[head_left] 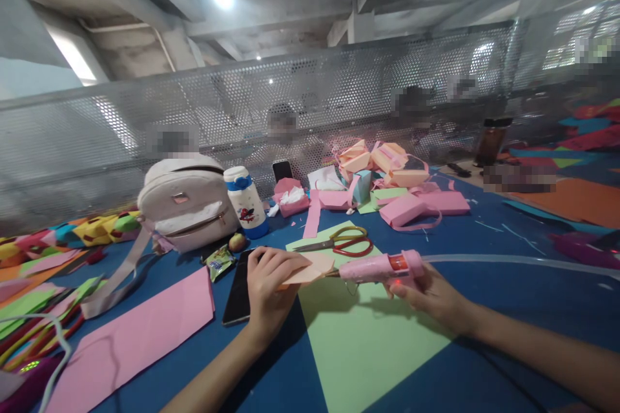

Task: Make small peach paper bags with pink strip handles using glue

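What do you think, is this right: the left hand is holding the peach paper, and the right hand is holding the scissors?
Not quite: the right hand is holding the pink glue gun, not the scissors. The head view shows it. The left hand is indeed holding the peach paper.

The left grip (272, 276) hides part of the black phone (237, 292).

This looks like a craft workshop: a blue worktable (489, 284) carries coloured paper (358, 348), scissors (332, 243) and a pink glue gun (365, 269). Bare concrete beams (276, 10) and a far perforated metal screen (217, 100) enclose it.
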`<state>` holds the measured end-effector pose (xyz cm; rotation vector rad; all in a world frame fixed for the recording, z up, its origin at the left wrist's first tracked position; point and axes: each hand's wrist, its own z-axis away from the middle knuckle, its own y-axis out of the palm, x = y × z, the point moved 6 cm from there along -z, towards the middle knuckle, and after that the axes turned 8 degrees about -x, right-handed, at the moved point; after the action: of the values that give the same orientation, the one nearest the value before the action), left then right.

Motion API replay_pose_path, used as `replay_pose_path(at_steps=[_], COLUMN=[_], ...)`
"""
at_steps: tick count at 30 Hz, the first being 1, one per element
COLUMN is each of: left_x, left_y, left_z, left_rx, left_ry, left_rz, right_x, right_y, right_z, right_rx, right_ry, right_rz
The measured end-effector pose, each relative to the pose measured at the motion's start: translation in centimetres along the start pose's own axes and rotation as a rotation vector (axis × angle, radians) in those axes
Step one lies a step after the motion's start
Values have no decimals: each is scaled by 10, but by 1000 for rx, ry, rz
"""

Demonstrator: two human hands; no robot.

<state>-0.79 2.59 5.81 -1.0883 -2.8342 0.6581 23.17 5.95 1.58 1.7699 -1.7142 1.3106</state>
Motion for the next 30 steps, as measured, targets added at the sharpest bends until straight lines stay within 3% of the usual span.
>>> replay_pose_path(at_steps=[17, 30], left_x=[-4, -2], left_y=[1, 0], left_z=[-1, -1], left_rx=[16, 15], left_ry=[43, 26], left_rz=[-12, -10], right_x=[-3, 0], right_y=[3, -1], right_z=[0, -2], right_rx=[76, 25], right_ry=[-19, -23], right_rz=[-14, 34])
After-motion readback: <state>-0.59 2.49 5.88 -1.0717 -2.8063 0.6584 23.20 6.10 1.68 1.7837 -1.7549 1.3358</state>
